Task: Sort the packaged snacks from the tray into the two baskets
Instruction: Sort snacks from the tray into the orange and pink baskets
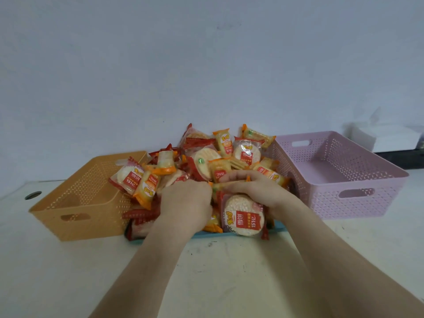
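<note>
Both hands deep in the snack pile (206, 171)
Left hand (187, 203) and right hand (254, 189) curl onto packets; can't tell either grip's hold.

A single wide-angle view is taken from head height, directed forward and down across the worktop (229, 271) toward a wall (206, 65), with the forearms seen close below.

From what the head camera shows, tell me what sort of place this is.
Probably a plain indoor workbench set up for a sorting job, not a home kitchen. A bare wall backs a scuffed pale table, which carries only a heaped snack tray between an orange basket and a pink basket.
</note>
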### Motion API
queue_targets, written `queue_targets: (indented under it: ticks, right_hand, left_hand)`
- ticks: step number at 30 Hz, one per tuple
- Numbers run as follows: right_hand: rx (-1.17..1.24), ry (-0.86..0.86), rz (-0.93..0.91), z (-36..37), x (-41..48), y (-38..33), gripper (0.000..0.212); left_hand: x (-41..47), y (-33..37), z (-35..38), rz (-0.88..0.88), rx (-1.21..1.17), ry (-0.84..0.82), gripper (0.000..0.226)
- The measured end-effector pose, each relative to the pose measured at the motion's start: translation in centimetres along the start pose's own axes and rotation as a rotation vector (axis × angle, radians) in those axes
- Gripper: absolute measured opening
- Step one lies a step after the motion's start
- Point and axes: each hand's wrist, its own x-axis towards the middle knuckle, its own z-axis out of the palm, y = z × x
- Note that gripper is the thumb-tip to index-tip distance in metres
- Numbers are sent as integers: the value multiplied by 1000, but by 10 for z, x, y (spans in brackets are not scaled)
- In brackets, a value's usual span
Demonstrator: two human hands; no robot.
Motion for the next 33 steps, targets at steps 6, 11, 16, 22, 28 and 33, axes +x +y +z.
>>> queue_targets:
  ticks: [6, 11, 16, 22, 28, 33]
  right_hand:
    - [-60, 353, -201, -11, -5, -14, 10]
    - [-346, 602, -437, -42, -35, -56, 37]
    - [-533, 853, -509, -83, -64, -70, 71]
    - [-568, 974, -322, -103, -63, -54, 47]
    - [-379, 975, -344, -96, -61, -53, 37]
    - [-344, 657, -332, -56, -39, -52, 25]
  left_hand:
    - [-8, 20, 20, 27, -4, -169, 31]
    - [-10, 9, -18, -97, -142, -195, 36]
    - [-7, 23, -77, -123, -467, 368, 21]
    - [58, 114, -49, 160, -865, 421, 55]
    - [52, 91, -26, 122, -744, 344, 49]
    - [26, 24, -13, -81, -625, 282, 28]
